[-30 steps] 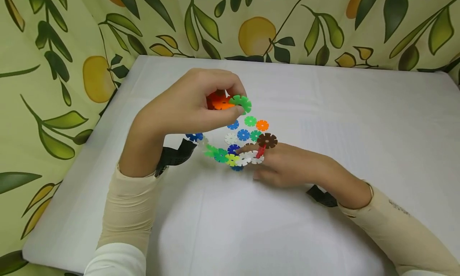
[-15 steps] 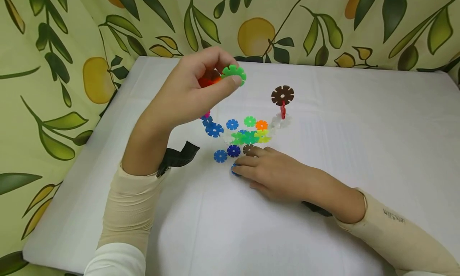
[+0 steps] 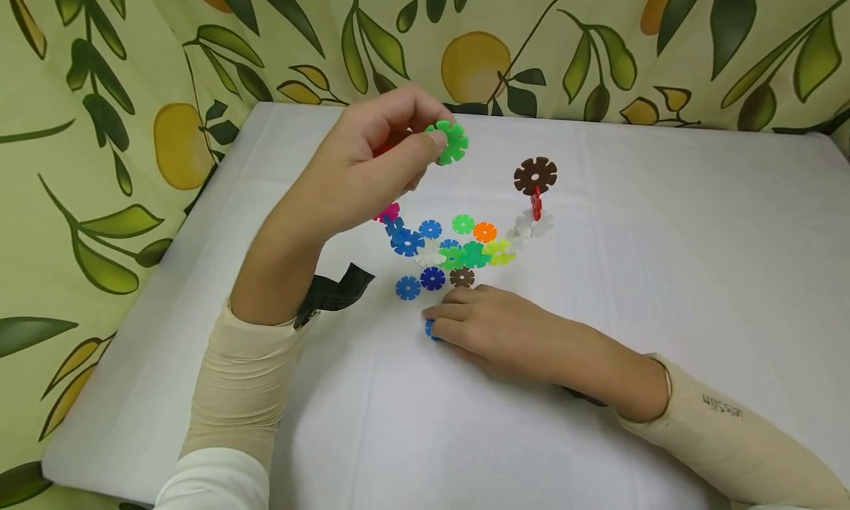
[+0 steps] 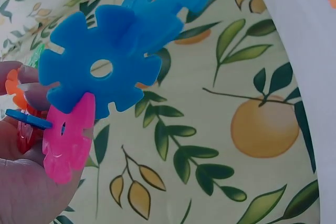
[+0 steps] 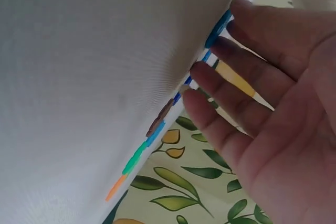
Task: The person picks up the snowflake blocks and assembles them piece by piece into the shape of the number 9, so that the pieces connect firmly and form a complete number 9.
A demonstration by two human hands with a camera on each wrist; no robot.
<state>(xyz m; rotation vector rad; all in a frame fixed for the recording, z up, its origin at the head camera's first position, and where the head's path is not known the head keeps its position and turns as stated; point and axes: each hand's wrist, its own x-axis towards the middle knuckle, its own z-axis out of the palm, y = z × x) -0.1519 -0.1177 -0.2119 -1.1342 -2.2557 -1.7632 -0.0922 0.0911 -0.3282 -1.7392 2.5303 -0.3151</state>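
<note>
My left hand (image 3: 372,163) is raised over the table and pinches a light green notched disc (image 3: 454,142) at one end of a chain of interlocking plastic discs. An orange disc (image 4: 17,88) and a pink disc (image 4: 68,139) of the chain show by its fingers in the left wrist view. From there the chain hangs through blue discs (image 3: 406,241), a teal one (image 3: 474,255) and a yellow one (image 3: 499,252) to a brown disc (image 3: 535,176) at the far end. Low at the table, my right hand (image 3: 501,333) pinches a loose blue disc (image 5: 218,29) between thumb and fingertip.
Several loose discs lie on the white table (image 3: 531,443), among them an orange one (image 3: 485,232), a dark blue one (image 3: 433,279) and a smaller brown one (image 3: 462,277). A leaf-and-fruit patterned cloth (image 3: 392,38) hangs behind and on the left.
My left hand has lifted the chain up and away, so its brown end swings to the right and back. My right hand has left the chain and come down onto the loose blue disc, which has shifted nearer.
</note>
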